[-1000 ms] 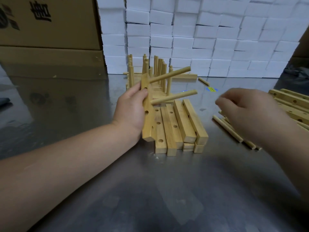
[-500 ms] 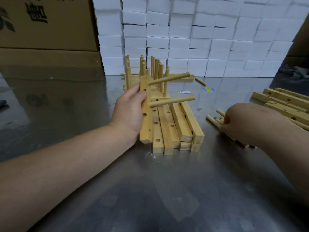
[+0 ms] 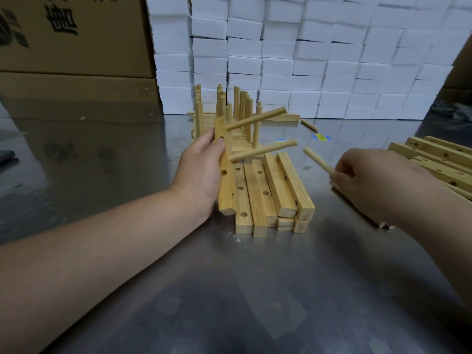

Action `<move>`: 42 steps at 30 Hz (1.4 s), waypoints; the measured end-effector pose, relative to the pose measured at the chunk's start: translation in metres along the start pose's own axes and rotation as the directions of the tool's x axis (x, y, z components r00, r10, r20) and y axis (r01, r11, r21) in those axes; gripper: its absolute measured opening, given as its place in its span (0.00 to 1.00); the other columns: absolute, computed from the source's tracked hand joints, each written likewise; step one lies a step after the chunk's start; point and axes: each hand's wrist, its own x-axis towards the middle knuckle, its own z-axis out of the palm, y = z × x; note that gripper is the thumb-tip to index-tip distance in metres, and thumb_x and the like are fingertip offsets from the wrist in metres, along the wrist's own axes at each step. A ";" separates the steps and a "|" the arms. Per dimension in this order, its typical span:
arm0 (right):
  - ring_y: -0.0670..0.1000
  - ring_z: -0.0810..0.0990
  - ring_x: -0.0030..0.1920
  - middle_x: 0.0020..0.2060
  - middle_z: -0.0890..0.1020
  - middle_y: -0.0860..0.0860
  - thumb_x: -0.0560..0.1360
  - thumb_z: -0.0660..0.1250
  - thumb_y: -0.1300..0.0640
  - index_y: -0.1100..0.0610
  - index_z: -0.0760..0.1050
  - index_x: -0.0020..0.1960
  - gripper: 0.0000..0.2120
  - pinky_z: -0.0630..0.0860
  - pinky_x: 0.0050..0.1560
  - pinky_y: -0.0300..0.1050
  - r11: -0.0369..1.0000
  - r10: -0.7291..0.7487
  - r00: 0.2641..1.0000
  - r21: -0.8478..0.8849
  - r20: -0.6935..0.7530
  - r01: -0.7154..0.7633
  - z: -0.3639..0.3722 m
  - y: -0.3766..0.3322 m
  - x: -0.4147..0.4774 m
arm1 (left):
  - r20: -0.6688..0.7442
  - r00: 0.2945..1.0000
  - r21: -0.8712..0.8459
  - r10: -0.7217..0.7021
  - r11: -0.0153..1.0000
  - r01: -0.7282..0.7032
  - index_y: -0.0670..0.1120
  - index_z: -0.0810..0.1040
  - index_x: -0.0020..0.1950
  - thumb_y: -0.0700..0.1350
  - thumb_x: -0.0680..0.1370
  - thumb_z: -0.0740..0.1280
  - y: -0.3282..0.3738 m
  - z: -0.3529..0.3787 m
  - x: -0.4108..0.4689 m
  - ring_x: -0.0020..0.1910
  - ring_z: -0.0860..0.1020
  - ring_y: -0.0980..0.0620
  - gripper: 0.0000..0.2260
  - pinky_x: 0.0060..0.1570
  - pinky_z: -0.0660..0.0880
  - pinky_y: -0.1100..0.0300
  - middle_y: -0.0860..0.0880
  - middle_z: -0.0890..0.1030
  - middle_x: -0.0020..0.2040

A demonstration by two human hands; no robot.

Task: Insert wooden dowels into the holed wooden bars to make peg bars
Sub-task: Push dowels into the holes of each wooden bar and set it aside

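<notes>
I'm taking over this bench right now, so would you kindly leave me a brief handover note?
Left hand grips a holed bar, held up on end, with two dowels seated in it.
Right hand pinches a loose dowel, clear of the bar.
Empty bars lie stacked beside the left hand, another pile at far right. Finished peg bars stand behind.
Left to do: fill the held bar's open holes, then the stacked bars.
</notes>
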 end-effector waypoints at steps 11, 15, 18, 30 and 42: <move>0.32 0.69 0.40 0.30 0.71 0.40 0.70 0.51 0.44 0.41 0.69 0.42 0.08 0.64 0.38 0.24 0.809 -0.399 0.903 0.403 -0.160 0.429 0.004 -0.032 -0.027 | 0.021 0.999 0.014 -0.033 0.999 0.032 0.51 0.78 0.59 0.46 0.81 0.56 -0.002 0.004 0.000 0.53 0.79 0.50 0.12 0.60 0.73 0.48 0.49 0.83 0.49; 0.34 0.71 0.41 0.38 0.74 0.35 0.70 0.52 0.42 0.39 0.68 0.39 0.07 0.64 0.38 0.25 0.794 -0.430 0.891 0.410 -0.144 0.449 0.006 -0.032 -0.027 | 0.018 0.999 0.007 -0.031 0.999 0.031 0.51 0.78 0.58 0.46 0.81 0.56 -0.001 0.005 -0.002 0.47 0.81 0.52 0.12 0.57 0.75 0.50 0.52 0.83 0.41; 0.38 0.72 0.41 0.42 0.73 0.34 0.70 0.54 0.42 0.41 0.70 0.40 0.07 0.66 0.35 0.29 0.775 -0.462 0.873 0.407 -0.157 0.483 0.006 -0.032 -0.029 | 0.017 0.999 -0.002 -0.033 0.999 0.033 0.49 0.77 0.61 0.46 0.81 0.56 0.001 0.005 -0.003 0.46 0.78 0.52 0.13 0.60 0.73 0.48 0.51 0.81 0.44; 0.38 0.72 0.39 0.33 0.74 0.37 0.71 0.59 0.46 0.41 0.70 0.50 0.08 0.64 0.34 0.33 0.742 -0.514 0.838 0.394 -0.186 0.543 0.006 -0.031 -0.029 | 0.025 0.998 -0.039 -0.057 0.998 0.058 0.50 0.71 0.68 0.46 0.81 0.56 0.004 0.006 -0.005 0.62 0.73 0.41 0.16 0.62 0.71 0.45 0.44 0.77 0.62; 0.37 0.67 0.33 0.34 0.68 0.38 0.73 0.54 0.47 0.45 0.75 0.51 0.13 0.62 0.33 0.30 0.720 -0.592 0.775 0.286 -0.222 0.632 0.002 -0.033 -0.031 | 0.096 0.995 -0.087 -0.014 0.996 0.022 0.57 0.72 0.66 0.47 0.82 0.55 0.010 0.009 -0.014 0.35 0.74 0.56 0.15 0.28 0.72 0.65 0.53 0.80 0.44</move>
